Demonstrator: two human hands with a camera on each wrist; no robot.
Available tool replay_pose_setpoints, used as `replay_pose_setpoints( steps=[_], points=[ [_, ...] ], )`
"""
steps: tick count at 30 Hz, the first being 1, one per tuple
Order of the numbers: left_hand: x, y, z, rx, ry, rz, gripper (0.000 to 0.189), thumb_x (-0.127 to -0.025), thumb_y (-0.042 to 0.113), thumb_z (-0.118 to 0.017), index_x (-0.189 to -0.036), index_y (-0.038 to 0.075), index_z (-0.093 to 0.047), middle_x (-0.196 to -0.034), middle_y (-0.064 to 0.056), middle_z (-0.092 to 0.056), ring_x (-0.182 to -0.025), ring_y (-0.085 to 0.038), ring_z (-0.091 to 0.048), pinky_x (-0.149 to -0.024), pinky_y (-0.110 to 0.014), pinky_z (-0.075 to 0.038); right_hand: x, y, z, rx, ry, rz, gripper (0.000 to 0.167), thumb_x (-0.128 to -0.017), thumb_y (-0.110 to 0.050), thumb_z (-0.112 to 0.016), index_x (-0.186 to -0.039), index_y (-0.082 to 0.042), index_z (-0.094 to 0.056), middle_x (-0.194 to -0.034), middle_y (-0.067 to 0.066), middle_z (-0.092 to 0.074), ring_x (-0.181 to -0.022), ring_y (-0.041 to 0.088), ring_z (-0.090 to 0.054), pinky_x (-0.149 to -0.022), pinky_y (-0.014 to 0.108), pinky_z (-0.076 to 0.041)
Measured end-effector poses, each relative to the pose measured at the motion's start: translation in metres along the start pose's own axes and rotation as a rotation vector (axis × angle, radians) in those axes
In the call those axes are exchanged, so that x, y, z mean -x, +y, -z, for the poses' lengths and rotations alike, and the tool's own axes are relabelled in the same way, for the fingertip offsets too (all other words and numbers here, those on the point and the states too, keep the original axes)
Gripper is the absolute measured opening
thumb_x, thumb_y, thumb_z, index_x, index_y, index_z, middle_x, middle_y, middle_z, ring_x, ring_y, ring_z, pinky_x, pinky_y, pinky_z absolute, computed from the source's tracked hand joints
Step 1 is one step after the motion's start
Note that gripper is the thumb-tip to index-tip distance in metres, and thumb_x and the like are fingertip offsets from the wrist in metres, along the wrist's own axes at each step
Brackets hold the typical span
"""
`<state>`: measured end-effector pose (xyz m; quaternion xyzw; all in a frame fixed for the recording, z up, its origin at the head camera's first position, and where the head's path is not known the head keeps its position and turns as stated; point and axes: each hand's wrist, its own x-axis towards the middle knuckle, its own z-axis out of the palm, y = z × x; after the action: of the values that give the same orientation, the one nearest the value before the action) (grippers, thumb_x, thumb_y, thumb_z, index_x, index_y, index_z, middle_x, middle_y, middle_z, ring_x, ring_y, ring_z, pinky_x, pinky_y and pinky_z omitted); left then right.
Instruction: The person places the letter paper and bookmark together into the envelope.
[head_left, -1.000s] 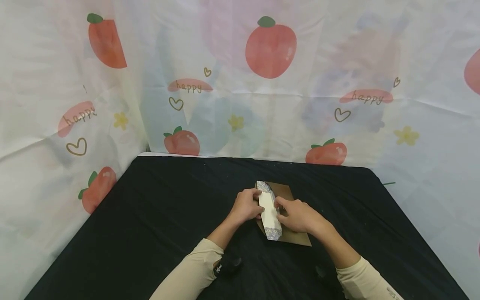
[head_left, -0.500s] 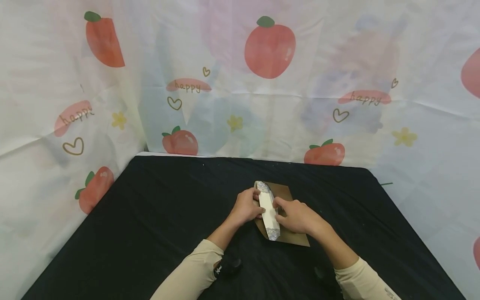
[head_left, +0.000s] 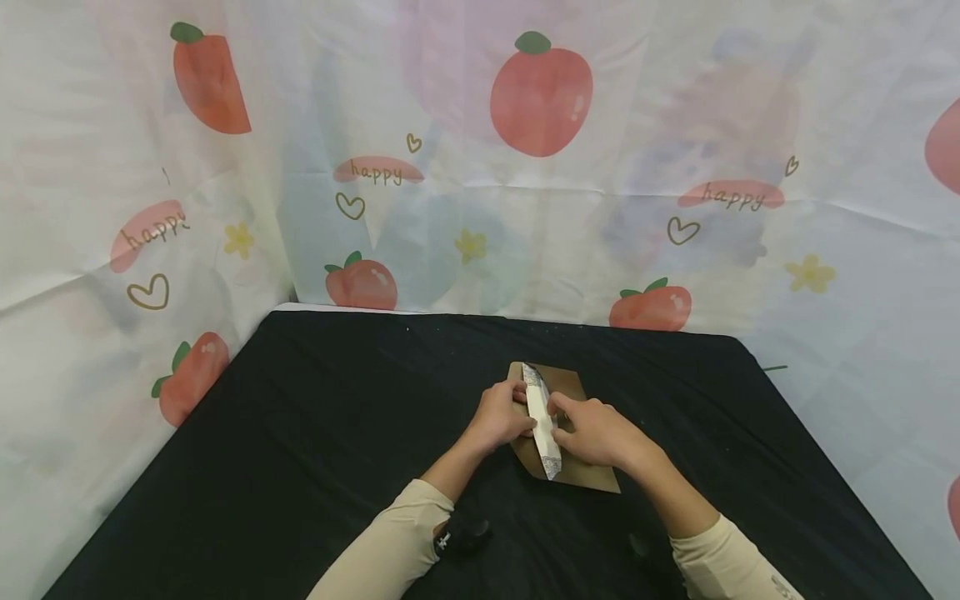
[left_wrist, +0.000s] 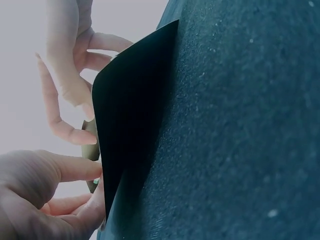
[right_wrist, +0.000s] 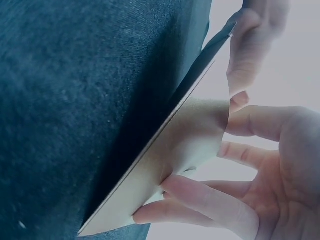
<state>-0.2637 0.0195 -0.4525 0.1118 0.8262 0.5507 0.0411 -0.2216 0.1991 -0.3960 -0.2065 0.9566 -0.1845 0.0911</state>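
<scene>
A brown sheet, like kraft card, lies on the black cloth. On it runs a narrow cream strip with silvery patterned ends. My left hand is at the strip's left long edge, with thumb and fingers bent against it. From the right, my right hand pinches the opposite edge between thumb and index finger. In the left wrist view the sheet shows dark and bowed, its edge between the left hand's thumb and fingers. The right wrist view shows the sheet curving up to the right hand's fingers.
A black cloth covers the table. Behind it hangs a pale curtain printed with fruit, hearts and the word happy. A dark band with a black device is on my left wrist.
My left hand has shifted slightly right. The cream strip shows narrower now, and brown sheet is visible along its left side. My right hand has stayed nearly still.
</scene>
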Motion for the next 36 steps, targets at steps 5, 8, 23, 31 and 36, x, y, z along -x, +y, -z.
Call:
replay_pose_setpoints(
  steps=[5, 8, 23, 31, 36],
  points=[
    [0.000, -0.001, -0.004, 0.043, -0.014, 0.019, 0.060, -0.078, -0.013, -0.080, -0.135, -0.006, -0.061, -0.107, -0.013, -0.067, -0.071, -0.013, -0.067, -0.057, -0.024, -0.056, 0.001, 0.000, 0.001, -0.018, -0.001, -0.001, 0.016, -0.101, -0.016, -0.064, -0.115, -0.014, -0.057, -0.064, 0.002, -0.049, -0.048, 0.016, -0.045, -0.050, 0.033, -0.037],
    [0.000, -0.001, -0.005, 0.055, -0.020, 0.015, 0.059, -0.078, -0.013, -0.078, -0.134, -0.006, -0.061, -0.106, -0.012, -0.067, -0.073, -0.013, -0.067, -0.058, -0.024, -0.057, 0.001, 0.000, 0.001, -0.028, -0.002, -0.002, 0.016, -0.101, -0.016, -0.064, -0.115, -0.014, -0.058, -0.063, 0.002, -0.049, -0.048, 0.016, -0.046, -0.049, 0.033, -0.038],
    [0.000, 0.011, 0.008, -0.047, 0.003, 0.006, 0.056, -0.077, -0.007, -0.083, -0.130, -0.002, -0.066, -0.109, -0.010, -0.069, -0.089, -0.017, -0.067, -0.070, -0.025, -0.055, -0.001, 0.002, -0.001, -0.031, -0.015, -0.005, 0.020, -0.101, -0.018, -0.066, -0.120, -0.014, -0.058, -0.061, 0.002, -0.050, -0.047, 0.015, -0.047, -0.049, 0.032, -0.039],
    [0.000, 0.013, 0.024, -0.060, 0.013, -0.033, 0.054, -0.080, -0.005, -0.079, -0.132, -0.003, -0.065, -0.113, -0.014, -0.069, -0.084, -0.018, -0.063, -0.063, -0.026, -0.052, -0.002, 0.001, -0.003, -0.016, -0.007, -0.018, 0.023, -0.100, -0.020, -0.069, -0.119, -0.013, -0.058, -0.064, 0.002, -0.051, -0.049, 0.016, -0.049, -0.049, 0.033, -0.040],
    [-0.001, 0.010, 0.035, -0.034, 0.015, -0.015, 0.051, -0.084, -0.006, -0.078, -0.133, -0.005, -0.063, -0.116, -0.017, -0.066, -0.065, -0.011, -0.061, -0.060, -0.024, -0.051, -0.002, 0.001, -0.004, 0.006, -0.005, -0.015, 0.025, -0.100, -0.021, -0.071, -0.120, -0.013, -0.059, -0.070, 0.002, -0.053, -0.053, 0.017, -0.051, -0.051, 0.034, -0.041]
  ],
)
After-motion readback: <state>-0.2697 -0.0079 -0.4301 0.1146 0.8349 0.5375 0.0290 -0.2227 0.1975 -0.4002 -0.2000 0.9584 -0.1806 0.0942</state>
